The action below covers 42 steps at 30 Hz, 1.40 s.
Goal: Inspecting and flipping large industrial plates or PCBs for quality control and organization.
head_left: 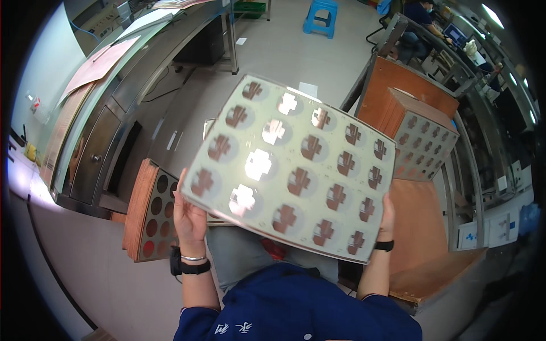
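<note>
A large pale rectangular panel [273,190], tilted, is held up in front of me. Rows of grey discs with stepped copper-coloured shapes cover its face, some glaring white with reflected light. My left hand [190,219] grips its lower left corner, with the thumb along the edge. My right hand [388,219] is closed on the right edge near the lower right corner. The fingers of both hands are partly hidden by the panel. Behind its left side, the edge of another pale panel [208,126] peeks out over my lap.
A stack of copper-coloured boards [147,210] with dark round spots stands on the floor at left. At right, a wooden rack [418,227] bears more panels [424,142]. A metal desk [94,153] stands left, a blue stool [320,18] ahead. A person [420,17] sits far right.
</note>
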Tool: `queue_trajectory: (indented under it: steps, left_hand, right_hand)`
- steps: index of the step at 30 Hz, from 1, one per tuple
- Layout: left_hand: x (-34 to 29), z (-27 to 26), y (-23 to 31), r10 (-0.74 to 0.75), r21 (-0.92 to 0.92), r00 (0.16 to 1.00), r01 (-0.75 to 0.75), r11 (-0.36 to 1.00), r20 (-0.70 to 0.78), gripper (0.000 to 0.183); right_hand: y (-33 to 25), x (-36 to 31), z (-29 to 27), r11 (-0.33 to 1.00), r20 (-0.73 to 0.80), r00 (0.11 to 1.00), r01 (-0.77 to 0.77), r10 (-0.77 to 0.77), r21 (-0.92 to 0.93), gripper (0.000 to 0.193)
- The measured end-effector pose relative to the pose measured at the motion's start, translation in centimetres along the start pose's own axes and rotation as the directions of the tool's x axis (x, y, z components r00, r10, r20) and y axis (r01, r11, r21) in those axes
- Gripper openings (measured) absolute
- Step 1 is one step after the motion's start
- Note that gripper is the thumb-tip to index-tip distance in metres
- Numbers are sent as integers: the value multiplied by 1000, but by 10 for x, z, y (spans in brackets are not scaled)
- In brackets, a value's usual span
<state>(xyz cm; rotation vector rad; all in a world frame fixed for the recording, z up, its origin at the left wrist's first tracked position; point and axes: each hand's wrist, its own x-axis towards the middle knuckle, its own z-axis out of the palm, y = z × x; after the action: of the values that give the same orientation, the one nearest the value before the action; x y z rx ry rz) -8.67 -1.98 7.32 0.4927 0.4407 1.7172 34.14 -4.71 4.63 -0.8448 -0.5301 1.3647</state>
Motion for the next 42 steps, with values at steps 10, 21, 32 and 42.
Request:
queue_trajectory:
  steps: [10, 21, 32, 42]
  left_hand:
    - [-20, 16, -76, -268, 82, 960, 275, 958, -81, 44]
    - [0, -57, -63, -298, 335, 935, 348, 875, -192, 47]
    - [1, -47, -61, -355, 314, 907, 413, 855, -225, 41]
    - [2, -46, -59, -375, 322, 898, 435, 841, -232, 39]
  right_hand:
    - [70, -26, 32, 988, 55, 994, -105, 99, 113, 38]
    - [10, -12, 30, 859, 31, 997, -43, 69, -510, 41]
    - [19, -10, 20, 833, 31, 999, 3, 17, -553, 36]
    - [23, -9, 16, 865, -2, 999, -33, 37, -500, 37]
